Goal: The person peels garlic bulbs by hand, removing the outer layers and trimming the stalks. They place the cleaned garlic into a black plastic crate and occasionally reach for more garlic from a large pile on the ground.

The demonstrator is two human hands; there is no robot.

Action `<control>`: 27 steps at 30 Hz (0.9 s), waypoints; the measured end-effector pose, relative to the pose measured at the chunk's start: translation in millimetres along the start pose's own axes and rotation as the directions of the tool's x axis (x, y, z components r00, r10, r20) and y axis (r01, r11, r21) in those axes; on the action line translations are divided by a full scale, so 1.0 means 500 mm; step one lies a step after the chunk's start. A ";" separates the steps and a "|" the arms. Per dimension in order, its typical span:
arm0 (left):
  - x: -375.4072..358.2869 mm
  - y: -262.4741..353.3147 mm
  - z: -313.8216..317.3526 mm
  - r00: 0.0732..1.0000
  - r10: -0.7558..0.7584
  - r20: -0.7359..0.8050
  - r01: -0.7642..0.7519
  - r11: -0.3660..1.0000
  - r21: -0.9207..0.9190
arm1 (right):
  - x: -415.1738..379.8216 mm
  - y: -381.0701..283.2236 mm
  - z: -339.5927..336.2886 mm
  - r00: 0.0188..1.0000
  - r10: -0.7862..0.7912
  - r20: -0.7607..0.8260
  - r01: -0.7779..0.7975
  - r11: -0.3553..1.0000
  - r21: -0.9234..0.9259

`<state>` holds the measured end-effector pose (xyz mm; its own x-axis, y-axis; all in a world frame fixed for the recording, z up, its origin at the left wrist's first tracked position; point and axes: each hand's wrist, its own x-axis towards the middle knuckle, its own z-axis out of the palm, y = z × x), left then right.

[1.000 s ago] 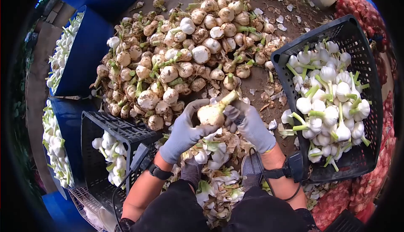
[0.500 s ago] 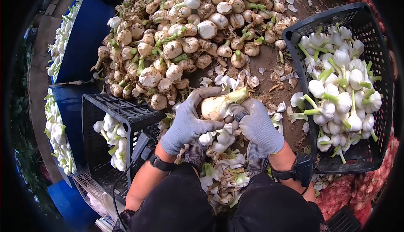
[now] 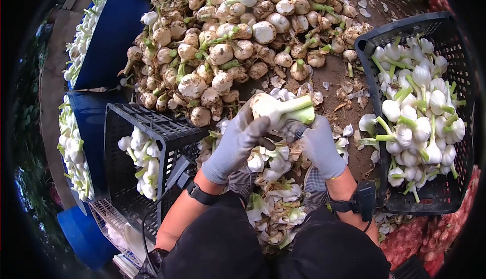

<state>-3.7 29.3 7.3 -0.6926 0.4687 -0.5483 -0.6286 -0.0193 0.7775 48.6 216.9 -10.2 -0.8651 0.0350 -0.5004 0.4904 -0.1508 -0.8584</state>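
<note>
Both my hands wear grey gloves and hold one garlic bulb [image 3: 273, 108] with a green stem above my lap. My left hand [image 3: 237, 142] cups the bulb's white, partly peeled head. The stem end rests in my right hand [image 3: 318, 145], which also seems to grip a small dark tool, mostly hidden. A heap of peeled skins and trimmings [image 3: 273, 198] lies between my feet, right under the bulb.
A big pile of unpeeled, dirty garlic [image 3: 223, 46] covers the ground ahead. A black crate [image 3: 374, 41] of clean white bulbs stands at right, another black crate [image 3: 152, 127] at left. Blue tubs [image 3: 109, 36] with garlic are at far left. Red mesh sacks [image 3: 405, 238] lie at lower right.
The bulb has been turned and raised; its dirty outer skin is off and it now looks white. The camera view has shifted slightly downward.
</note>
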 end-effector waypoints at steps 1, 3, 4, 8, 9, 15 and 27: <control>0.008 -0.001 -0.003 0.984 0.137 -0.116 -0.123 0.985 0.118 | -0.015 -0.013 -0.007 0.994 0.028 0.110 -0.033 0.999 0.043; 0.019 -0.013 -0.013 0.921 0.341 -0.190 -0.260 0.899 0.353 | -0.036 -0.020 0.021 0.978 0.046 0.202 -0.071 0.990 0.120; 0.023 -0.020 -0.019 0.911 0.386 -0.144 -0.291 0.850 0.440 | -0.044 -0.016 0.038 0.985 0.050 0.163 -0.075 0.986 0.150; 0.001 0.003 -0.011 0.823 0.547 0.153 -0.482 0.530 0.698 | -0.040 -0.009 0.027 0.962 -0.091 0.257 0.127 0.984 -0.127; 0.001 0.003 -0.016 0.873 0.480 0.091 -0.428 0.661 0.617 | -0.047 -0.017 0.034 0.970 0.041 0.239 -0.040 0.999 -0.012; -0.026 -0.005 -0.052 0.990 0.113 -0.089 -0.107 0.992 0.068 | -0.013 0.023 -0.027 0.971 -0.238 -0.002 0.193 0.790 -0.582; -0.139 0.135 -0.107 0.556 0.743 -0.372 -0.631 0.669 0.394 | -0.101 0.031 -0.031 0.884 0.128 0.451 0.440 0.102 -0.892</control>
<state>-16.7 -51.7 81.4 -0.9840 -0.0819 0.1583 0.1556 0.0391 0.9871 101.2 228.0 0.2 -0.7493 -0.4335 -0.5006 -0.2368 0.8814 -0.4088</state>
